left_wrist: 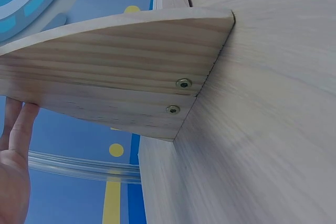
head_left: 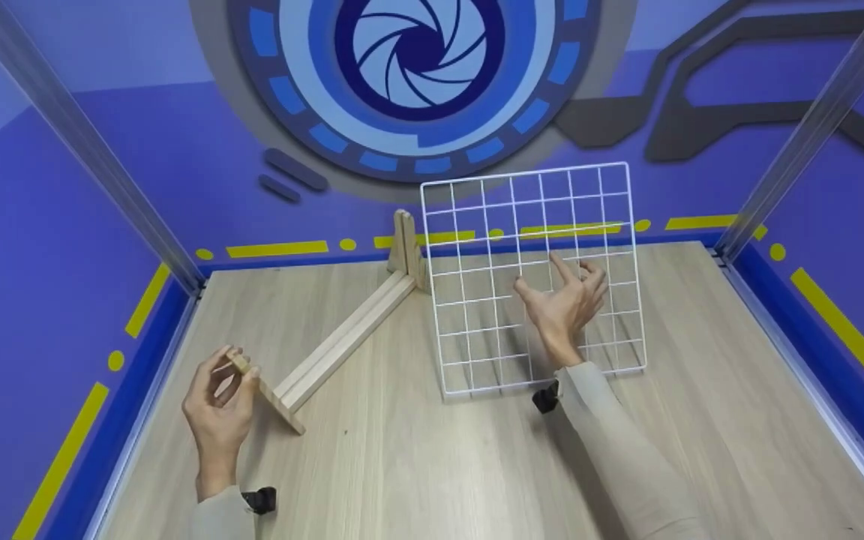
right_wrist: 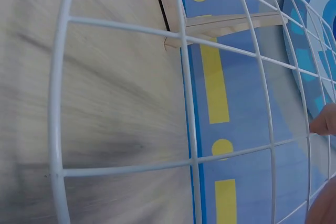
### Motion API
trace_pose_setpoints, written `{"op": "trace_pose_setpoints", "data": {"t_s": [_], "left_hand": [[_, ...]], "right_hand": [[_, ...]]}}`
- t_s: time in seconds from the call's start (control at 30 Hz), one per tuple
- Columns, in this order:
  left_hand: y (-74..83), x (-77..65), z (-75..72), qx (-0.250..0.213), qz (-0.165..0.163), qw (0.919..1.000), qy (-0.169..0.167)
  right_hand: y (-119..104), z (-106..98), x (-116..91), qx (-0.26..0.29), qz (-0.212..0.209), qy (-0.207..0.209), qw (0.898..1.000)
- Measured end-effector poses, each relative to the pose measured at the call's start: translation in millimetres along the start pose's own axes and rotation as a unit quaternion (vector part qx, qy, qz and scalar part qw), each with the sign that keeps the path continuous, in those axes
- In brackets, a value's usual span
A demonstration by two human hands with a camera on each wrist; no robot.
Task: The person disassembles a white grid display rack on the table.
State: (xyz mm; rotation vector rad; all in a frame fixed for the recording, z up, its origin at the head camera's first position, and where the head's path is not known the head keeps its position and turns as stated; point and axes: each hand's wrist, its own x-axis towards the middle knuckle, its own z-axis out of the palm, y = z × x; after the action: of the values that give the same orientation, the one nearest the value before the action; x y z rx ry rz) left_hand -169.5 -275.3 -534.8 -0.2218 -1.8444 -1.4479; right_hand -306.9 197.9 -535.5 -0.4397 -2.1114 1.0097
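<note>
A wooden stand (head_left: pixel 349 341) has a double rail between two upright end boards. My left hand (head_left: pixel 218 409) pinches the top of the near end board (head_left: pixel 282 409), thumb on one side and fingers on the other. In the left wrist view, two bolts show low on that end board (left_wrist: pixel 121 61), and fingers (left_wrist: pixel 21 129) touch its edge. A white wire grid panel (head_left: pixel 522 175) stands tilted upright to the right of the stand. My right hand (head_left: pixel 563 307) grips it near the middle, fingers and thumb at the wires. The far end board (head_left: pixel 404 244) stands beside the panel's left edge.
A light wood-grain tabletop (head_left: pixel 402 465) lies under everything. Behind it rises a blue printed wall (head_left: pixel 357 217), with metal posts (head_left: pixel 94 150) at the corners. Black wrist cameras (head_left: pixel 259 500) sit at both sleeves.
</note>
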Motion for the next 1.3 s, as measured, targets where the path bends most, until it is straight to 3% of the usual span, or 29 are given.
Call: {"op": "trace_pose_setpoints", "data": {"t_s": [0.37, 0.83, 1.3], "left_hand": [[0.3, -1.0, 1.0, 0.001, -0.005, 1.0, 0.007], [1.1, 0.2, 1.3, 0.004, 0.006, 1.0, 0.001], [0.1, 2.1, 1.8, 0.004, 0.012, 0.9999, 0.007]], "right_hand": [[14.6, 3.6, -4.9, -0.026, 0.029, -0.015, 0.999], [29.6, 5.8, -1.7, -0.051, 0.016, -0.008, 0.999], [34.4, 8.5, 2.2, -0.064, 0.03, -0.035, 0.997]]}}
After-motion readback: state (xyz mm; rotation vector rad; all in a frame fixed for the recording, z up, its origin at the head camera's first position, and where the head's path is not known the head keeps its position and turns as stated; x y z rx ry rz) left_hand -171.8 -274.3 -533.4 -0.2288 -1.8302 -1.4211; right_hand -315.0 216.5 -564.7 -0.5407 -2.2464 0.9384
